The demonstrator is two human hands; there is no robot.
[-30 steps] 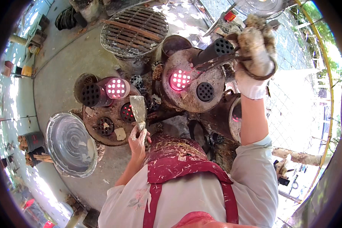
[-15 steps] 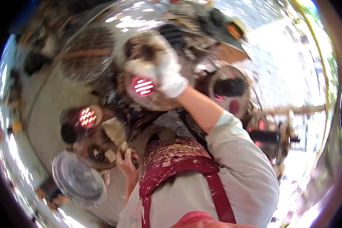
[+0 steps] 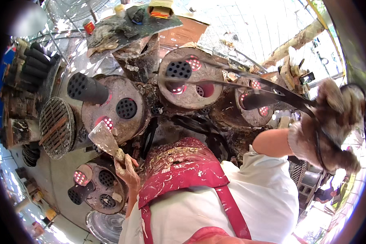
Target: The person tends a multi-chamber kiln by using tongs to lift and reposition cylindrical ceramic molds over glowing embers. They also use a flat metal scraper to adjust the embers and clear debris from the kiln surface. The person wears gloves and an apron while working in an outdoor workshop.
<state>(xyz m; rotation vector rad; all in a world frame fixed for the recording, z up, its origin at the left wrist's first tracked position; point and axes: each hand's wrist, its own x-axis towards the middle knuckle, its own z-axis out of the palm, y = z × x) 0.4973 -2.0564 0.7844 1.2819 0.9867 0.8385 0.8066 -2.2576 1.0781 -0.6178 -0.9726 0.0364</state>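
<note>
My left hand (image 3: 127,173) is closed round the handle of a flat scraper (image 3: 103,137), its blade reaching over the rim of the left stove (image 3: 126,89). At the right, my gloved right hand (image 3: 329,126) is wrapped round long black metal tongs (image 3: 299,102). The tongs stretch leftward, blurred at their far ends, over the right stove and the middle stove (image 3: 216,67). A black honeycomb briquette (image 3: 179,70) sits in the middle stove's top near the tong tips; whether they touch it, I cannot tell. Glowing holes show beside it.
Tilted briquettes stick out of the left stove, the right stove (image 3: 232,116) and the lower-left stove (image 3: 103,179). A round grate (image 3: 57,128) stands at the left, near stacked briquettes (image 3: 38,61). A cluttered board (image 3: 134,28) lies at the back. A metal lid (image 3: 103,225) is at lower left.
My right hand has moved from above a stove to the far right, and the tongs now show plainly. The view has shifted. The scraper stays in my left hand.
</note>
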